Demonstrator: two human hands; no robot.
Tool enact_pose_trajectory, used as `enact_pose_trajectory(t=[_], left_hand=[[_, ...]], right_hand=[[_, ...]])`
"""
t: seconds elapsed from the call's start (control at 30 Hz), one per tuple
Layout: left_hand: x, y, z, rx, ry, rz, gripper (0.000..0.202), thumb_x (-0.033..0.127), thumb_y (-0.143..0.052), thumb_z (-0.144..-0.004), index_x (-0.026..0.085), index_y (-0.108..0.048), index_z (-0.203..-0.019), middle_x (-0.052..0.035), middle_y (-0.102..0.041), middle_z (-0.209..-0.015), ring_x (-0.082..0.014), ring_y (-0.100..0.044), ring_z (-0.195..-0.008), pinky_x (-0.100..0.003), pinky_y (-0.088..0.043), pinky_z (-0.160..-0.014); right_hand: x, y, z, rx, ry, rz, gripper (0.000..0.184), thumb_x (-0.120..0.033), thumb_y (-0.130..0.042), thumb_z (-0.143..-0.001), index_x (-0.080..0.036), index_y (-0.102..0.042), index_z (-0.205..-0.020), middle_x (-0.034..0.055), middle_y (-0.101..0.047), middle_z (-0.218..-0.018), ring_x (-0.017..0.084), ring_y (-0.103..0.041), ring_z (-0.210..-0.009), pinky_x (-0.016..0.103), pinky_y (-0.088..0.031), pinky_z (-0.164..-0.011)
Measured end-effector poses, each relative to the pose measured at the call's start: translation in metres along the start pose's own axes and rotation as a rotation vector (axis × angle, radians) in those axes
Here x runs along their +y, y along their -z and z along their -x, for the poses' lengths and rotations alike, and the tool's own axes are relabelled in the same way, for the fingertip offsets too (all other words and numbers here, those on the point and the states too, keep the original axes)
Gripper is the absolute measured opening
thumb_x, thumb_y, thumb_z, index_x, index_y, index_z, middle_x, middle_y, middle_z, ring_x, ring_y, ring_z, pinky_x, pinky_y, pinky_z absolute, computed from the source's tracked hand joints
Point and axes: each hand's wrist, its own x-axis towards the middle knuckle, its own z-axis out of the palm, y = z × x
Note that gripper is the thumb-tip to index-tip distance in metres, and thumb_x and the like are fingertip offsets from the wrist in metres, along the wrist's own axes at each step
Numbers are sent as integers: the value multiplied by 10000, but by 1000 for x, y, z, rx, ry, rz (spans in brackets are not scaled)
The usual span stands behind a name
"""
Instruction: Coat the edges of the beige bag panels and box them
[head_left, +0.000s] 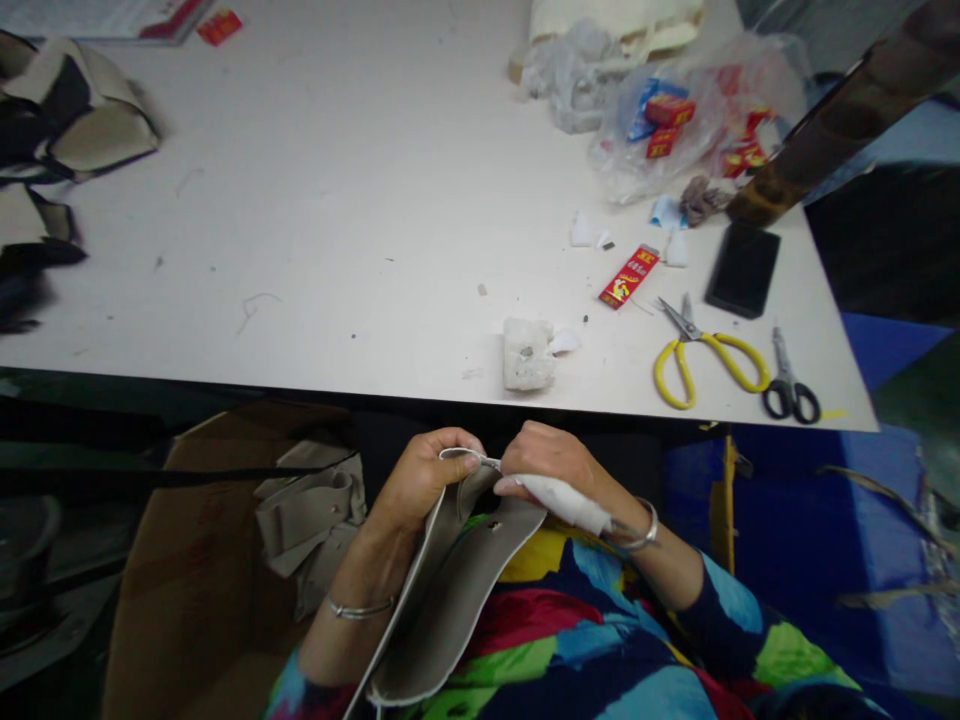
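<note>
Left hand (pixel 431 475) pinched 1 grey piece (pixel 450 620) below desk's (pixel 337 230) near edge. 1 white block (pixel 525 365) sat at that edge. Right hand (pixel 551 455) was fisted round 1 white-wrapped tool (pixel 566 502). Toward near right corner: 1 red box (pixel 630 277), print unreadable, 1 yellow scissors (pixel 693 334), 1 phone (pixel 744 270), 1 black scissors (pixel 784 387).

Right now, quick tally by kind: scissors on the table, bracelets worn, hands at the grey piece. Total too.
Scissors: 2 (yellow-handled pair, black-handled pair)
Bracelets: 2 (left-wrist bracelet, right-wrist bracelet)
Hands at the grey piece: 2 (left hand, right hand)
Total: 6
</note>
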Motion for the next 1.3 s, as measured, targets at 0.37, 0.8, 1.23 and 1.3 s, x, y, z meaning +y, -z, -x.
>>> enact_pose_trajectory(t=[0.37, 0.8, 1.23, 1.3], left_hand=[[-5, 0, 8, -5, -84, -80, 344, 407, -870, -715, 159, -655, -820, -3, -626, -719, -126, -541, -601, -234, -427, -585], [0, 4, 18, -37, -138, -210, 291, 388, -839, -776, 159, -685, -870, -12, -642, -764, -133, -542, -645, -238, -436, -617], [19, 18, 39, 305, -261, -136, 316, 349, -867, -662, 152, -692, -836, 22, -632, -716, -116, -546, -627, -217, -422, -604], [35, 32, 57, 468, -320, -88, 362, 349, -890, -615, 153, -684, -839, 28, -633, -709, -113, -546, -619, -210, -430, -586]], right_hand=[[-9, 1, 12, 378, -92, -134, 92, -309, -676, -1033, -256, -729, -1089, 39, -733, -960, 203, -693, -857, 353, -587, -775], [-10, -10, 18, 422, -222, -238, 156, -335, -692, -1035, -265, -757, -1159, 44, -792, -1069, 201, -741, -988, 353, -609, -922], [-25, -22, 18, 502, -219, -360, 193, -378, -642, -1063, -245, -717, -1181, 39, -807, -969, 161, -771, -783, 293, -658, -734], [-27, -22, 19, 536, -230, -397, 163, -332, -647, -1062, -257, -709, -1194, 34, -806, -984, 159, -769, -788, 296, -657, -732]])
